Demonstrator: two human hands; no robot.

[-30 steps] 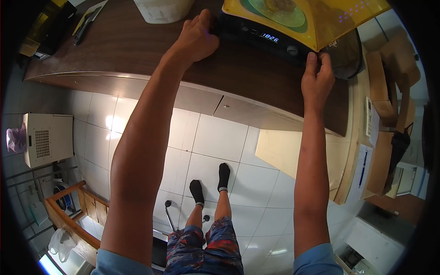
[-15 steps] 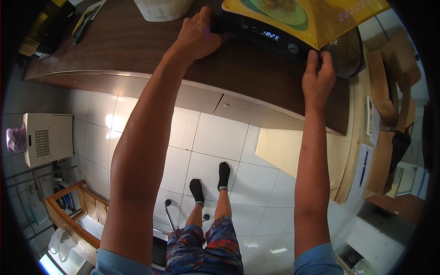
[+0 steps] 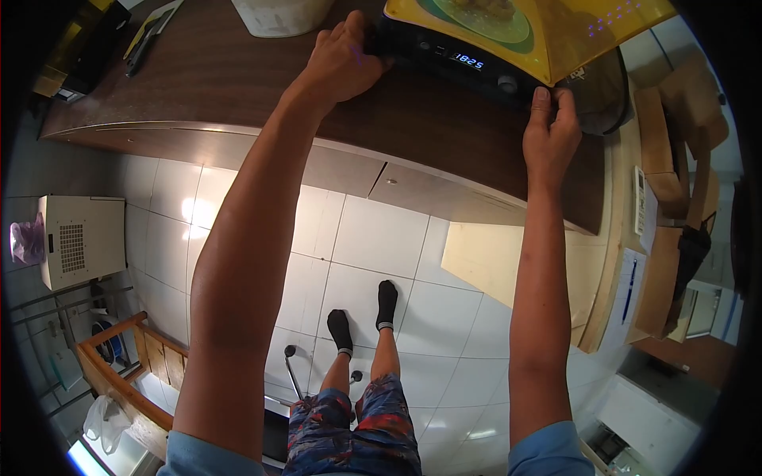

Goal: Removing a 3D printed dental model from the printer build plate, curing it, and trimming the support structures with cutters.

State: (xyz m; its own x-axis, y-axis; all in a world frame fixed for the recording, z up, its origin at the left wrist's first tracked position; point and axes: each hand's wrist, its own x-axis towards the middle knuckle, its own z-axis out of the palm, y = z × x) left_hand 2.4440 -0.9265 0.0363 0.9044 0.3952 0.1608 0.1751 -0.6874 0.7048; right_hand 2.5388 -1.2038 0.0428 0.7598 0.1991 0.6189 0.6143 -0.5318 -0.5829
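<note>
A black device [image 3: 441, 55] with a lit blue display and a round knob sits on the brown countertop. Over it is a yellow see-through cover [image 3: 556, 40], and through this shows a green-rimmed round dish [image 3: 484, 22] with something brownish on it. My left hand [image 3: 345, 62] grips the device at its left front corner, its fingertips partly hidden. At the right front corner my right hand [image 3: 553, 127] pinches the base, thumb in front, just below the cover's corner. Behind that hand lies a dark see-through bag-like thing [image 3: 599, 99].
The dark brown countertop [image 3: 214, 63] carries a whitish tub [image 3: 284, 17], a black-handled cutter [image 3: 143, 49] and a black box-shaped machine [image 3: 83, 47]. Open cardboard boxes [image 3: 663, 155], a remote control [image 3: 640, 200] and a pen [image 3: 630, 290] are on the right. Below, a wooden frame [image 3: 119, 373] stands left.
</note>
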